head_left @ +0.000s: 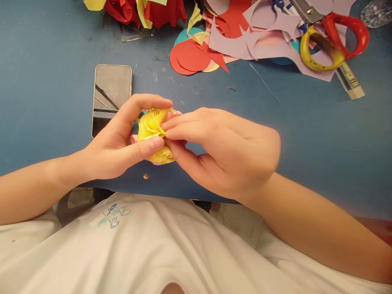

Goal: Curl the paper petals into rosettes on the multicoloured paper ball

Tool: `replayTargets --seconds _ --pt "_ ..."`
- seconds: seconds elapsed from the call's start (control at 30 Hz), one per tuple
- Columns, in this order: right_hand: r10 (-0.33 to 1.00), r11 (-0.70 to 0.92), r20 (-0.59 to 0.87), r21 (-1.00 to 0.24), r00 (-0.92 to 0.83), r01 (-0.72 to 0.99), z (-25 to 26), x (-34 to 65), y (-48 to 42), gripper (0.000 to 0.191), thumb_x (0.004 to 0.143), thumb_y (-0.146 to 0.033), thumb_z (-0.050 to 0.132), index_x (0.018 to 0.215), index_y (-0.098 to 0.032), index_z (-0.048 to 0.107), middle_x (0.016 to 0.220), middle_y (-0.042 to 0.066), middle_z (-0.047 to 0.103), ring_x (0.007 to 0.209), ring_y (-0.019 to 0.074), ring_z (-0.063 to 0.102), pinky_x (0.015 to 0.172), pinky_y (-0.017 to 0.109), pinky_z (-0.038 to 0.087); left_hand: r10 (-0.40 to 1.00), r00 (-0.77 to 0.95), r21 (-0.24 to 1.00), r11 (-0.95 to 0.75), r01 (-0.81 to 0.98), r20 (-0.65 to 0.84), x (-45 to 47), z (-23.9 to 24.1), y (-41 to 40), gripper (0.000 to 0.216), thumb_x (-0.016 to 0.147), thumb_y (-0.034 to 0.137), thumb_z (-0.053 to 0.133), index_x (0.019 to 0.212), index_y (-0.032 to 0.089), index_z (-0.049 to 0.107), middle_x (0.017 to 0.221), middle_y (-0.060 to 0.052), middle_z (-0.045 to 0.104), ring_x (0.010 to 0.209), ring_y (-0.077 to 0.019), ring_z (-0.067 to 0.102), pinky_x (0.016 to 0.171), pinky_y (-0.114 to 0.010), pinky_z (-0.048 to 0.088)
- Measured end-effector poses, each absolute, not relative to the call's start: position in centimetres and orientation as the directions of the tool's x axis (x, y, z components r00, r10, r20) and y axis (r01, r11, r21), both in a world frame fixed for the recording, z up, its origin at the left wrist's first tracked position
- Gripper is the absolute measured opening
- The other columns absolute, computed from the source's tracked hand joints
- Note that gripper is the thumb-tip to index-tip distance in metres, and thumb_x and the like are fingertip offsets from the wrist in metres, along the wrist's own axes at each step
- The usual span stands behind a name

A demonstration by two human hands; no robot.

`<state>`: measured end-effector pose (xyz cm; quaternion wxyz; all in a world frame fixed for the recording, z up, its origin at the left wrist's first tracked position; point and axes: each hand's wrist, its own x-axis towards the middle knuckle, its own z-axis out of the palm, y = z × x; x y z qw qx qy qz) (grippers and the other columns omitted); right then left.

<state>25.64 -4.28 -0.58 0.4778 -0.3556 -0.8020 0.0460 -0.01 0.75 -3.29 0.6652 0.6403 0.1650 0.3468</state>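
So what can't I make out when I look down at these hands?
In the head view:
- Underside of the yellow, petal-folded, paper-like flower: hidden by the left hand and right hand.
- Lower right corner of the flat, grey-framed phone: behind the left hand.
- Blade tips of the red-and-yellow-handled metal scissors: cut off by the top edge.
- Clear, crinkled, shiny thing: cut off by the right edge.

Downward head view (fairly close)
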Motion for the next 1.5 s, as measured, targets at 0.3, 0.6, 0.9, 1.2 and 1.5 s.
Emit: replayTargets --seconds 0.3,0.6,0.9,1.2,1.5 --pt "0.566 0.791 0.760 -0.391 -0.320 0.470 -0.7 26.5 -3.9 0.026 0.121 -0.006 0.075 0.108 -0.028 0.083 0.098 -0.008 0.092 0.086 0.0143 0.085 0.085 0.030 0.074 0.732 0.672 0.987 -0.003 -0.161 0.112 -0.2 -3.4 0.8 0.049 0.116 0.047 0.098 0.162 0.040 0.082 0.169 -0.007 0.086 0.141 -0.0327 0.091 0.100 -0.040 0.083" --pt "0.659 0.714 0.638 -0.365 -0.398 0.597 0.1 25.8 -4.9 0.046 0.130 -0.010 0.061 0.091 -0.026 0.079 0.092 -0.010 0.088 0.082 0.0101 0.085 0.093 0.028 0.075 0.718 0.696 0.969 0.161 -0.189 0.016 -0.2 -3.1 0.4 0.035 0.125 0.045 0.088 0.160 0.044 0.087 0.167 -0.006 0.089 0.130 -0.0284 0.095 0.091 -0.035 0.083" --pt "0.599 0.788 0.691 -0.416 -0.405 0.454 -0.5 26.5 -4.3 0.034 0.119 0.001 0.074 0.114 -0.032 0.083 0.115 -0.009 0.098 0.100 0.0122 0.094 0.101 0.026 0.078 0.740 0.672 0.965 0.152 -0.215 0.034 0.3 -2.9 0.5 0.027 0.122 0.040 0.094 0.148 0.036 0.090 0.148 -0.001 0.092 0.109 -0.0219 0.093 0.081 -0.027 0.078" --pt "0.746 0.637 0.608 -0.534 -0.272 0.556 0.4 25.6 -5.5 0.035 0.119 0.000 0.071 0.099 -0.028 0.077 0.097 -0.009 0.092 0.086 0.0122 0.089 0.083 0.027 0.075 0.665 0.708 0.955 -0.029 -0.294 0.239 0.6 -3.4 0.3 0.044 0.118 0.021 0.093 0.160 0.033 0.087 0.131 -0.005 0.085 0.090 -0.0149 0.082 0.066 -0.022 0.072" --pt "0.717 0.659 0.620 -0.454 -0.319 0.599 0.5 25.5 -5.4 0.033 0.120 -0.007 0.074 0.094 -0.027 0.077 0.089 -0.006 0.087 0.081 0.0134 0.084 0.077 0.027 0.072 0.772 0.626 0.993 -0.060 -0.103 0.112 4.9 -0.8 -1.2 0.060 0.130 0.070 0.079 0.175 0.033 0.067 0.136 -0.011 0.088 0.112 -0.0263 0.088 0.101 -0.047 0.083"
